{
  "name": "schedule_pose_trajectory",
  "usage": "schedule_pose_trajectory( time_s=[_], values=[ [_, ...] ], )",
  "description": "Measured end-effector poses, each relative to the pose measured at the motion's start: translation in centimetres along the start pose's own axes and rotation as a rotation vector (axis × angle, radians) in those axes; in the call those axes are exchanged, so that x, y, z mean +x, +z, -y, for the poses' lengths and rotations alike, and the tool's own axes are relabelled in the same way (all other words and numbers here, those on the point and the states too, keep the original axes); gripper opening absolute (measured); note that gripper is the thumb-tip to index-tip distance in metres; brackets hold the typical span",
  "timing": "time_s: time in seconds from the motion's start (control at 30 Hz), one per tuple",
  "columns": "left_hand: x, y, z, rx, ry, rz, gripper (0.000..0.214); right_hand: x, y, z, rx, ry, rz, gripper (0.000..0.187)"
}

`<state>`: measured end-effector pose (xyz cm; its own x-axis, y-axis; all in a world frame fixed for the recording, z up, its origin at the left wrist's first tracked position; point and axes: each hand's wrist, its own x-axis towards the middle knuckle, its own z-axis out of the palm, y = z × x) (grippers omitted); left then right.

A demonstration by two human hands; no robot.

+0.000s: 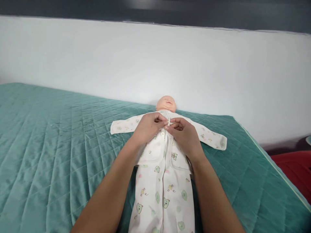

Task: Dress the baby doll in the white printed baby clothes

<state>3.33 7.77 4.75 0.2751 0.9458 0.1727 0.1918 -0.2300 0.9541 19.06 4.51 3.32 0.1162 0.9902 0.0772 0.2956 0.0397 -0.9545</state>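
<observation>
A baby doll [166,103] lies on its back on a green quilted bed cover [60,136], its head toward the wall. It wears a white printed baby suit [162,187] with sleeves spread to both sides. My left hand [148,127] and my right hand [182,133] meet at the doll's chest. Both pinch the front placket of the suit near the collar, fingers closed on the fabric edges by a small button.
A white wall [194,71] runs behind the bed with a dark band above it. The bed's right edge [267,155] slopes down to the floor, where a red object [295,171] lies.
</observation>
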Motion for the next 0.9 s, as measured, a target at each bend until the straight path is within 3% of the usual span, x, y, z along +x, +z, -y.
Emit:
schedule_pose_trajectory(
  time_s=[0.5,0.9],
  values=[
    [0.13,-0.03,0.22,-0.005,0.025,0.008,0.009,-0.37,0.54,0.51,-0.164,-0.065,-0.015,0.039],
    [-0.29,0.45,-0.10,0.131,0.067,-0.022,0.015,-0.65,0.92,0.87,-0.269,-0.117,-0.042,0.035]
  ],
)
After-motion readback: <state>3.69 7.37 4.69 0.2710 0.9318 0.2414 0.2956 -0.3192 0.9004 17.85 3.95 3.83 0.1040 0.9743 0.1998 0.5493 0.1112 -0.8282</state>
